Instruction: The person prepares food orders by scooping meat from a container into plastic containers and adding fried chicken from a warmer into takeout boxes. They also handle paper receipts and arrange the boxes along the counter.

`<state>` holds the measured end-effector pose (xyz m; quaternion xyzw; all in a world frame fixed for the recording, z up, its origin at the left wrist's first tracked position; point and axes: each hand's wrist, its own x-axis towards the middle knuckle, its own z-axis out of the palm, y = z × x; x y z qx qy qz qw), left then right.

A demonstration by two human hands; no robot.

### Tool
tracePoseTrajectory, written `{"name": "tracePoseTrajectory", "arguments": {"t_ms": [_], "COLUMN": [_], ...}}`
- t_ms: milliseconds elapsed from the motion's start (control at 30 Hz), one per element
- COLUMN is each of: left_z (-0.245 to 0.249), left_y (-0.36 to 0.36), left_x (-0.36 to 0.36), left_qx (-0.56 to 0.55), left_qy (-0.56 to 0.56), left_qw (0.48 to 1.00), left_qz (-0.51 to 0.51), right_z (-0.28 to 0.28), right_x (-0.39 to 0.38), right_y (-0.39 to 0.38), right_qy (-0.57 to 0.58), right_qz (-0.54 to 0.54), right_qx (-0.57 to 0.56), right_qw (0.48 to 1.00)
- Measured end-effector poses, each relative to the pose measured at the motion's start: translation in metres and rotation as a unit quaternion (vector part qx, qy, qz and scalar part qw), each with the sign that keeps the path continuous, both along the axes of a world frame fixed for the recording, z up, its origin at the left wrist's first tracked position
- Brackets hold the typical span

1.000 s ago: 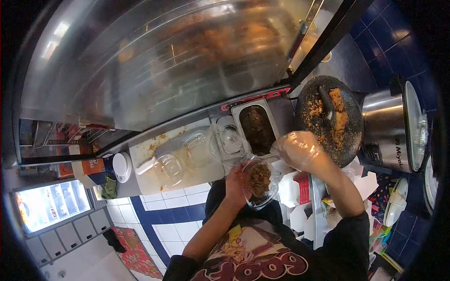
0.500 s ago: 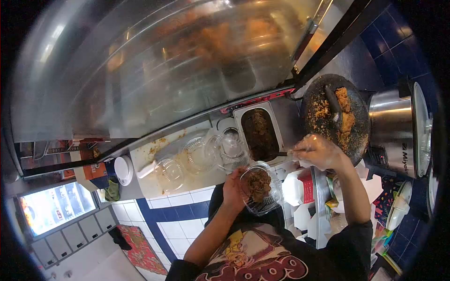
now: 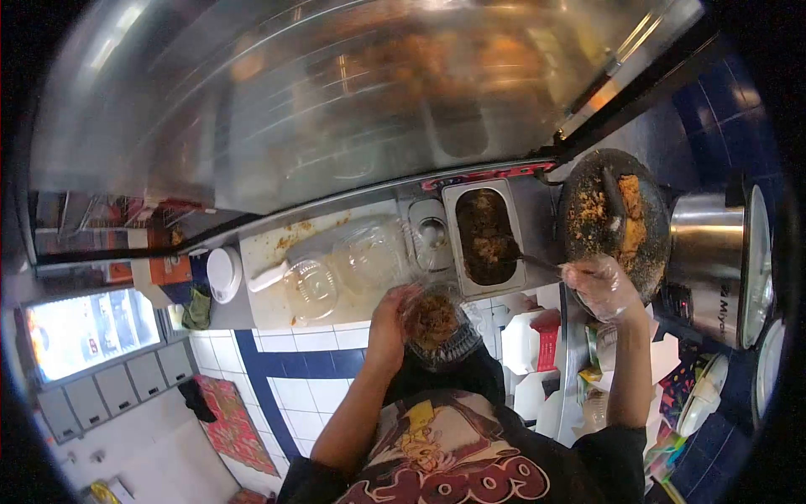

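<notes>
My left hand is wrapped round the side of a clear plastic bowl, which holds brown food. In a thin clear glove, my right hand grips the handle end of a dark spoon. The spoon's far end rests among dark food in a rectangular steel tray, its tip partly hidden by the food. Left of that tray lies a smaller metal container. Clear plastic lids or bowls sit on a white cutting board.
A dark stone mortar with orange-brown crumbs and a pestle stands right of the tray. Beyond it is a large steel pot. Open white food boxes are below. A curved glass case spans the top; a white round lid is left.
My right hand has moved the spoon's end further into the tray, onto the food. The bowl in my left hand has shifted left and down relative to the tray. The whole view has turned slightly.
</notes>
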<state>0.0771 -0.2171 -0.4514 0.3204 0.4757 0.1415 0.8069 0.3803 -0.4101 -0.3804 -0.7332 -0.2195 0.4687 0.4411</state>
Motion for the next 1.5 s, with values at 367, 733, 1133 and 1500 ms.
{"name": "tracePoseTrajectory", "arguments": {"t_ms": [367,733,1133,1500], "left_z": [-0.003,0.012,0.018,0.027], "left_y": [0.018,0.011,0.015,0.013], "left_x": [0.012,0.011,0.004,0.002], "left_qx": [0.041,0.038,0.1,0.176], "left_qy": [-0.053,-0.115,-0.155,-0.123], "left_qw": [0.998,0.992,0.98,0.962], "left_qz": [0.013,0.018,-0.069,-0.167], "right_z": [0.071,0.118,0.106,0.113], "right_x": [-0.058,-0.151,-0.157,-0.154], "right_y": [-0.029,-0.017,-0.022,-0.014], "right_qy": [-0.143,-0.638,-0.704,-0.719], "right_qz": [-0.092,0.234,0.343,0.371], "right_qx": [0.16,0.047,0.039,0.079], "right_qw": [0.972,0.732,0.621,0.582]}}
